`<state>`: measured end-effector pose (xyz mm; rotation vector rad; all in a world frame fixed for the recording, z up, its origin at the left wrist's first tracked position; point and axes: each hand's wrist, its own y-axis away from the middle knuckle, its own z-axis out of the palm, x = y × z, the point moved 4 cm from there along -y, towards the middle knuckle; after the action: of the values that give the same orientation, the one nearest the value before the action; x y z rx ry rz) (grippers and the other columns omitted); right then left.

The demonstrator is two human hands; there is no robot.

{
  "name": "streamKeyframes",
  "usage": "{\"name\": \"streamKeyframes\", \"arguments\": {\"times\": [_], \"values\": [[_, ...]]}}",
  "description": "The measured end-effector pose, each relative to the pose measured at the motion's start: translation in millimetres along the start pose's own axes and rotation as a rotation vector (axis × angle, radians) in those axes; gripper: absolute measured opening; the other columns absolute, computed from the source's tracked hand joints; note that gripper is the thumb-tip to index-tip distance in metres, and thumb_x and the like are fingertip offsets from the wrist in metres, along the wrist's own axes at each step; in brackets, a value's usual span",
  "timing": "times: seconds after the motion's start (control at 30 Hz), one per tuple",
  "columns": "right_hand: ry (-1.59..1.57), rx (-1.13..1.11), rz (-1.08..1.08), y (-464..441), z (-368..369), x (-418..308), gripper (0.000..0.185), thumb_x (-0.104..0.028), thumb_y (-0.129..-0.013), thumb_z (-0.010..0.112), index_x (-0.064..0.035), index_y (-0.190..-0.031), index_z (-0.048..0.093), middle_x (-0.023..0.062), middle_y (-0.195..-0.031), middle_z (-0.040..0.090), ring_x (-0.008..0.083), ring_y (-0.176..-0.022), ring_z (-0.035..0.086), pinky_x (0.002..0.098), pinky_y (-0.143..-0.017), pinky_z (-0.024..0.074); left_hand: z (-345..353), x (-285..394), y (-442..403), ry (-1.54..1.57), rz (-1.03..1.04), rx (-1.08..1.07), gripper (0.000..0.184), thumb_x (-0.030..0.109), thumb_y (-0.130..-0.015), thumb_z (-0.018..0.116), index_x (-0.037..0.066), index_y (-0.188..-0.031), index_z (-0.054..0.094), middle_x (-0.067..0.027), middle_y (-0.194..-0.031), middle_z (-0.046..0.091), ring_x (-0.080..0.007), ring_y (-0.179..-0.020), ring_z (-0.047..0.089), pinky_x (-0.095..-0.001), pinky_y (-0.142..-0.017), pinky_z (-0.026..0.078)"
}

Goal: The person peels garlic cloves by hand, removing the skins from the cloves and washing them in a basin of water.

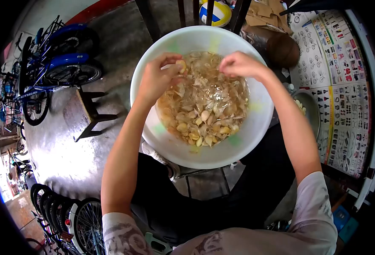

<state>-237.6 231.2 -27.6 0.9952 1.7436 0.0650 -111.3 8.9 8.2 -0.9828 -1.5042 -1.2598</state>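
A big white plastic basin (204,159) in front of me holds brownish water with floating papery skins and garlic cloves (204,115). Over its left side, my left hand (164,74) is closed, pinching a yellowish garlic clove (181,66) between thumb and fingers. My right hand (242,65) hovers above the right part of the water, its fingers drawn together and slightly blurred; whether anything is in them is hidden. Peeled cloves and wet skins gather thickest toward the basin's near side.
To the right, a metal bowl (311,117) holds some white cloves, beside a panel covered with printed sheets (344,97). A wooden stool (81,112) and bicycles (64,70) stand left. Beyond the basin are dark bars (196,12), a ball (217,15) and cardboard (266,15).
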Motion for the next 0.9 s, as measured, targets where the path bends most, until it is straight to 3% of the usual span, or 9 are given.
{"name": "streamKeyframes", "arguments": {"times": [0.03,0.07,0.17,0.3,0.53,0.6,0.7,0.8,0.9], "values": [[0.553,0.064,-0.162,-1.9,0.1,-1.3,0.022,-0.009,-0.087,0.063,-0.0010,-0.104,0.072,0.0092,-0.084,0.073,0.0124,-0.071,0.066,0.0301,-0.066,0.0527,0.9,-1.6,-1.2,-0.001,0.001,-0.003,0.029,0.009,-0.096,0.061,-0.005,-0.122,0.058,-0.0123,-0.117,0.064,-0.0202,-0.094,0.071,-0.0266,-0.078,0.058],[0.551,0.065,-0.161,-5.2,0.3,3.8,0.022,-0.009,-0.087,0.063,-0.0010,-0.104,0.072,0.0092,-0.084,0.073,0.0124,-0.071,0.066,0.0301,-0.066,0.0527,1.0,-2.6,-2.3,-0.058,0.042,-0.013,0.030,0.006,-0.094,0.062,-0.005,-0.121,0.058,-0.0121,-0.117,0.064,-0.0194,-0.094,0.070,-0.0268,-0.080,0.057],[-0.048,0.097,-0.087,-1.7,6.5,-9.4,0.026,-0.007,-0.087,0.063,0.0013,-0.111,0.070,0.0096,-0.078,0.072,0.0136,-0.065,0.067,0.0278,-0.061,0.0523,3.1,-12.3,-5.5,-0.122,0.106,-0.042,0.031,0.001,-0.091,0.064,-0.005,-0.121,0.059,-0.0119,-0.118,0.065,-0.0177,-0.093,0.070,-0.0274,-0.083,0.057],[-0.091,0.119,-0.030,4.9,14.3,-23.9,0.030,-0.013,-0.092,0.063,0.0024,-0.118,0.066,0.0096,-0.087,0.072,0.0147,-0.075,0.069,0.0265,-0.064,0.0532,6.3,-10.9,-9.1,-0.100,0.153,-0.036,0.030,-0.006,-0.083,0.070,-0.005,-0.112,0.065,-0.0142,-0.112,0.068,-0.0190,-0.098,0.069,-0.0295,-0.083,0.057],[-0.786,-0.158,-0.132,8.5,54.9,-53.9,0.051,-0.020,-0.098,0.061,-0.0009,-0.142,0.044,0.0094,-0.121,0.059,0.0225,-0.109,0.065,0.0349,-0.093,0.0560,15.8,-1.0,-1.7,-0.372,0.234,0.021,0.041,0.002,-0.078,0.076,0.003,-0.119,0.068,-0.0119,-0.111,0.069,-0.0192,-0.094,0.069,-0.0305,-0.078,0.055],[-0.754,-0.064,-0.200,10.4,54.4,-54.7,0.046,-0.021,-0.098,0.061,-0.0010,-0.138,0.048,0.0055,-0.114,0.060,0.0167,-0.100,0.065,0.0296,-0.085,0.0558,17.9,10.0,3.8,-0.531,0.527,0.120,0.050,0.006,-0.077,0.078,0.005,-0.125,0.065,-0.0106,-0.110,0.068,-0.0205,-0.092,0.067,-0.0323,-0.076,0.053],[-0.533,-0.113,-0.161,7.1,39.5,-51.3,0.040,-0.020,-0.096,0.063,-0.0037,-0.131,0.053,0.0015,-0.107,0.059,0.0081,-0.087,0.060,0.0214,-0.073,0.0503,14.0,14.6,2.7,-0.530,0.585,0.260,0.047,0.010,-0.080,0.077,0.004,-0.125,0.065,-0.0106,-0.109,0.067,-0.0215,-0.094,0.066,-0.0339,-0.078,0.053],[-0.275,0.044,-0.191,46.7,12.1,-67.8,0.034,-0.019,-0.094,0.065,-0.0062,-0.124,0.058,-0.0020,-0.096,0.058,0.0028,-0.075,0.050,0.0171,-0.064,0.0406,1.3,-4.4,-10.7,-0.487,0.392,0.131,0.045,0.014,-0.088,0.070,0.006,-0.131,0.060,-0.0059,-0.115,0.067,-0.0167,-0.098,0.064,-0.0314,-0.080,0.051],[-0.290,0.196,-0.260,119.1,-26.4,-66.0,0.030,-0.016,-0.094,0.063,-0.0054,-0.122,0.061,-0.0033,-0.091,0.057,0.0021,-0.068,0.044,0.0178,-0.059,0.0349,5.7,-20.5,-5.9,-0.624,0.406,-0.015,0.030,0.014,-0.089,0.067,0.004,-0.116,0.067,-0.0094,-0.109,0.068,-0.0225,-0.091,0.067,-0.0335,-0.079,0.053]]}}
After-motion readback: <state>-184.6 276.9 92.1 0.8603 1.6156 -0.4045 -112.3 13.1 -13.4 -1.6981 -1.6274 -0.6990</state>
